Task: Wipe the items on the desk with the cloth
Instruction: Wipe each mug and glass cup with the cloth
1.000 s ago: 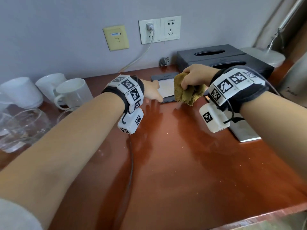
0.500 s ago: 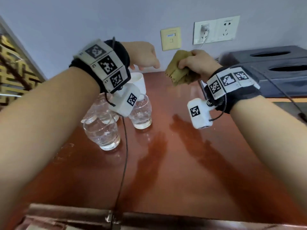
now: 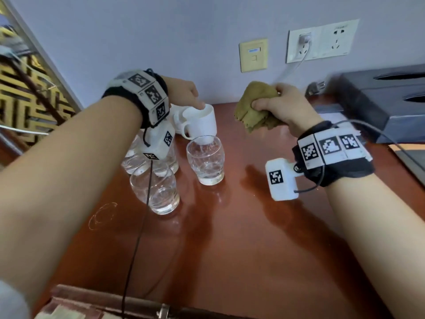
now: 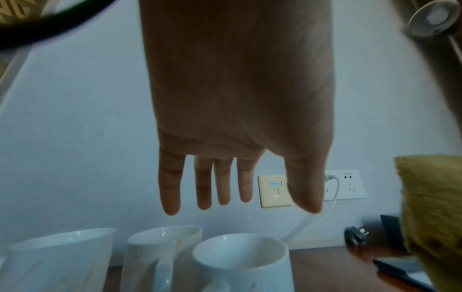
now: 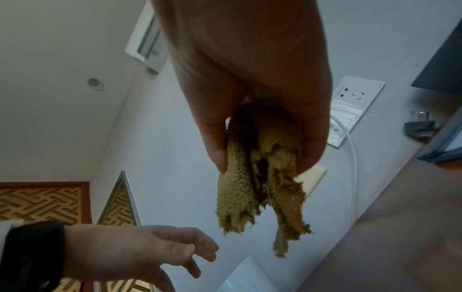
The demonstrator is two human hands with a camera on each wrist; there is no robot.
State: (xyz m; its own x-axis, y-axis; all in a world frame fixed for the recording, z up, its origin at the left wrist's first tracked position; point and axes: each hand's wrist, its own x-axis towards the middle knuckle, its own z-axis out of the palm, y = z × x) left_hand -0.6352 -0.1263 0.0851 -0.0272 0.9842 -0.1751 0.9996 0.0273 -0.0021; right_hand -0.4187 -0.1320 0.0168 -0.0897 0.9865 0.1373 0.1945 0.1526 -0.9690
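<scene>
looks like the reach-for-the-next-item step: left hand [image 3: 184,94] hovers with fingers [image 4: 203,189] straight and released just over the white ceramic mug [image 3: 202,122] on the reddish wooden worktop [image 3: 230,226], right hand [image 3: 284,107] clenched round the bunched olive-green cloth [image 3: 254,111] beside it. next it needs a firm mug grip, i'd guess

This looks like a hotel room or a guest room. A shiny red-brown wooden desk [image 3: 230,226] stands against a plain pale wall. At the back of it sit white mugs [image 3: 202,122] and clear drinking glasses [image 3: 205,162] in a group, like the ones set out for guests. On the wall are white power sockets [image 3: 322,43] with a white cable plugged in, and a small yellow plate [image 3: 253,55]. A dark tissue box [image 3: 379,97] sits on the desk at the right. At the left is a gold patterned screen [image 3: 20,93].
</scene>
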